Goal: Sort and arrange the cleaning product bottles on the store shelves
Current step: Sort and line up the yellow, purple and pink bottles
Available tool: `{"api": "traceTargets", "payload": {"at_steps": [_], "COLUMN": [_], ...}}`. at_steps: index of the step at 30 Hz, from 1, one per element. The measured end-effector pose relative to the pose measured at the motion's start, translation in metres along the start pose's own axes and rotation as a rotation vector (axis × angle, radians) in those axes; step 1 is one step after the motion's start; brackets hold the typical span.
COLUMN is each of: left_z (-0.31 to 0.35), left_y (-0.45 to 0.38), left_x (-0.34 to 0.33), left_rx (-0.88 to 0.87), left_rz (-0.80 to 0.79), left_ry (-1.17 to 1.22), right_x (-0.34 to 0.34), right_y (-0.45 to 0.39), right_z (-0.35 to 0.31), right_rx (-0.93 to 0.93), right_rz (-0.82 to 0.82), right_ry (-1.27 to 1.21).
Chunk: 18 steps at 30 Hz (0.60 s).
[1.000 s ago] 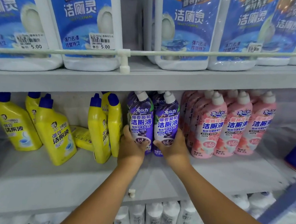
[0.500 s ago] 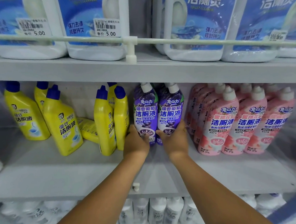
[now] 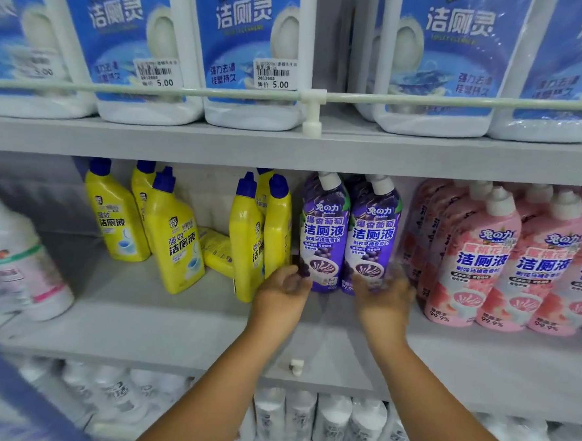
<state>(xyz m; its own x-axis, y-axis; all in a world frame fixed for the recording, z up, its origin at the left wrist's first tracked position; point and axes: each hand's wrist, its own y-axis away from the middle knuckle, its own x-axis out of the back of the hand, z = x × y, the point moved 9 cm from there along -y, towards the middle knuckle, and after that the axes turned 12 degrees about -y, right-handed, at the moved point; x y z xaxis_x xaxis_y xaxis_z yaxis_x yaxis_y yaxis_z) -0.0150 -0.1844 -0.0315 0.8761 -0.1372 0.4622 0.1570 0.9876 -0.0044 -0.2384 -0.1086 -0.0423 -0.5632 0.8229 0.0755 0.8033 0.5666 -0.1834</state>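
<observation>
On the middle shelf (image 3: 174, 329), right at the centre, two purple bottles (image 3: 322, 236) stand upright side by side, touching, white caps up under the shelf above. Both hands are down at their bases. Left hand (image 3: 283, 291) sits at the foot of the left-hand bottle, fingers blurred and loosely spread; it looks relaxed rather than wrapped round anything, though the blur makes actual contact hard to call. Right hand (image 3: 382, 294) mirrors it at the foot of the other purple bottle, fingers likewise loose and smeared by motion, no firm grasp showing. Both forearms reach up from the bottom of the view.

Just left of the purple pair, yellow bottles (image 3: 247, 238) with blue caps stand tight against them, and more yellow ones (image 3: 174, 233) stand further left, tilted in the wide lens, with one yellow bottle lying flat (image 3: 216, 250) behind them. Just right of the purple pair, a packed row of pink bottles (image 3: 478, 262) stands upright, several deep. At the far left edge sits a white bottle (image 3: 14, 258), badly blurred.

Up top, big white jugs with blue labels (image 3: 245, 47) line the upper shelf behind a thin rail (image 3: 154, 89), price stickers reading 5.00. Below, white bottles (image 3: 331, 424) fill the bottom shelf.
</observation>
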Motion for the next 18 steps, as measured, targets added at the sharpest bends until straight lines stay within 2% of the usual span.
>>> {"api": "traceTargets", "payload": {"at_steps": [2,6,9,13,15,18], "left_z": [-0.024,-0.07,-0.088,-0.087,-0.087,-0.098], "left_y": [0.021,0.049,0.045,0.002,-0.035,-0.081], "left_x": [0.031,0.11,0.173,0.221,0.222,0.21], "left_rx": [0.048,0.172,0.181,0.056,-0.034,-0.088], "left_rz": [0.067,0.303,0.471,0.525,0.442,0.243], "left_ry": [0.074,0.205,0.122,0.017,0.013,-0.06], "right_x": [-0.002,-0.075,-0.122,-0.158,-0.172,-0.182], "right_y": [0.031,0.078,0.107,0.118,0.117,0.125], "right_z": [-0.012,-0.027,-0.026,-0.046,-0.057,-0.067], "right_rx": [0.055,0.097,0.063,0.156,0.228,0.285], "right_rz": [-0.011,-0.395,-0.512,-0.465,-0.363,-0.122], "right_ry": [-0.128,-0.168,-0.161,-0.079,-0.025,0.141]}}
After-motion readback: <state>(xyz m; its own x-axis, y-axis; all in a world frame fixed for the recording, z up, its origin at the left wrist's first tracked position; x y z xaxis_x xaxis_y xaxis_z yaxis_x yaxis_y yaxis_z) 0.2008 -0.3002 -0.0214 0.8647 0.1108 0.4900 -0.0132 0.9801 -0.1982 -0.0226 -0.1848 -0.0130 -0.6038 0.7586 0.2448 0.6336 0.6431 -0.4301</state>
